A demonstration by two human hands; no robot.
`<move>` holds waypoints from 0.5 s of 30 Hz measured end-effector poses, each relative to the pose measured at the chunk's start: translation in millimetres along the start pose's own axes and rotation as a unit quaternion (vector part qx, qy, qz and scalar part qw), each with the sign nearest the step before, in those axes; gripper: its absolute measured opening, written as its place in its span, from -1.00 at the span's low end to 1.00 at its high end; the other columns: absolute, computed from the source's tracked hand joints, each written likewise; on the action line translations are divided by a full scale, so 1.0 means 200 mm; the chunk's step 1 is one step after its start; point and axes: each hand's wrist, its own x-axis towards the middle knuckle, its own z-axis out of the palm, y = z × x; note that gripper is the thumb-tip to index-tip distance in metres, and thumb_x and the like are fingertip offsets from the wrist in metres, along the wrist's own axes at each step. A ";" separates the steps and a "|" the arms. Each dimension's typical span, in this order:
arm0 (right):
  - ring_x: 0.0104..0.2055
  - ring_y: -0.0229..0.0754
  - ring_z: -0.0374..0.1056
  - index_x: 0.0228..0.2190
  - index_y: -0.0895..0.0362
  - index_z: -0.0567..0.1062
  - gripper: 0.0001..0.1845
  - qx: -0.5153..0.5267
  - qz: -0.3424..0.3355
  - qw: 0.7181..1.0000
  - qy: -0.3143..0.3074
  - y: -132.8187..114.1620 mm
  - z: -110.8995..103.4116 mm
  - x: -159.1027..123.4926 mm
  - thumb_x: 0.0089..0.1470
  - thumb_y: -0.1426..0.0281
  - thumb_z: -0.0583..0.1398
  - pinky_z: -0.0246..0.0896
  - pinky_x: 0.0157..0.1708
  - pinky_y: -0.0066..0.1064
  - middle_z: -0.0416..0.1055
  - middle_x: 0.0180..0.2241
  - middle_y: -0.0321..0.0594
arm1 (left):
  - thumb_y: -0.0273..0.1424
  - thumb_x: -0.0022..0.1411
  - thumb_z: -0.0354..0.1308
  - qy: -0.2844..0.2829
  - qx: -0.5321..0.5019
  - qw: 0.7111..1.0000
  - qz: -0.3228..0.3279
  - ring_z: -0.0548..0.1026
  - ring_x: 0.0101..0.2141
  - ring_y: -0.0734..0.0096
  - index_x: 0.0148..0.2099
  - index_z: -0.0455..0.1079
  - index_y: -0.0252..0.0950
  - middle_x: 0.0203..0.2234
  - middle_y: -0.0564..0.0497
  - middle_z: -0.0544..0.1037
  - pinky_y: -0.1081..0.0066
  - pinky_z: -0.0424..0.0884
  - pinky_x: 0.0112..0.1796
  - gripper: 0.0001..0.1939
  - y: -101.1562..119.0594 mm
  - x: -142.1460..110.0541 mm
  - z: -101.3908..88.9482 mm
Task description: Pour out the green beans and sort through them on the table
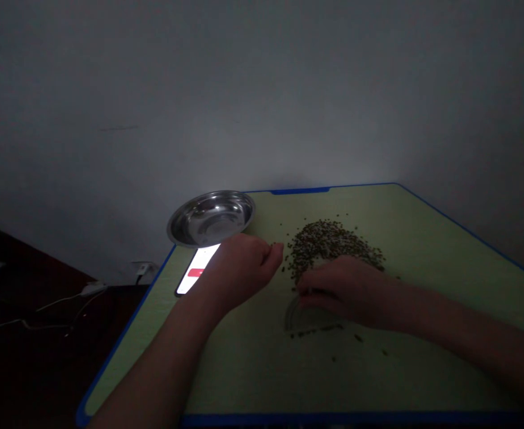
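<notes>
A pile of small dark and pale grains or beans (322,235) lies spread on the light green table (253,369). My left hand (248,262) is closed above the table, left of the pile, its thumb against the curled fingers; a tiny dark speck shows at the fingertips, too small to name. My right hand (340,286) is at the pile's near edge with fingers pinched together, and what they hold, if anything, is hidden. Under it shows a faint half-round outline (292,316), with a row of dark bits along its near side.
A shiny metal bowl (190,238) stands at the table's back left corner. A phone (203,260) with a lit screen lies in front of it, partly behind my left wrist. Stray grains (358,338) lie near the front. A wall rises behind; cables (94,289) run at left.
</notes>
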 end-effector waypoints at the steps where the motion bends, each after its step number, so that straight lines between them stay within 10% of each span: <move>1: -0.47 -0.28 0.35 -0.36 0.08 0.50 -0.84 0.008 0.000 1.000 -0.003 0.00 0.00 -0.02 0.16 0.32 0.12 -0.02 -0.49 -0.45 0.49 -0.49 -0.31 | -0.20 0.32 -0.16 -0.003 -0.001 1.000 0.001 0.05 -0.66 0.56 -0.65 0.20 -0.31 -0.74 0.12 0.14 0.39 -0.12 -0.53 -0.47 0.00 0.00 0.00; 15: -0.51 -0.26 0.35 -0.41 0.05 0.50 -0.73 0.069 0.172 0.983 0.001 0.04 -0.02 -0.29 0.18 0.21 0.08 0.09 -0.52 -0.44 0.47 -0.54 -0.33 | -0.19 0.31 -0.13 -0.016 0.000 1.000 0.001 0.01 -0.68 0.56 -0.66 0.20 -0.30 -0.76 0.12 0.14 0.39 -0.11 -0.55 -0.47 0.03 0.00 -0.01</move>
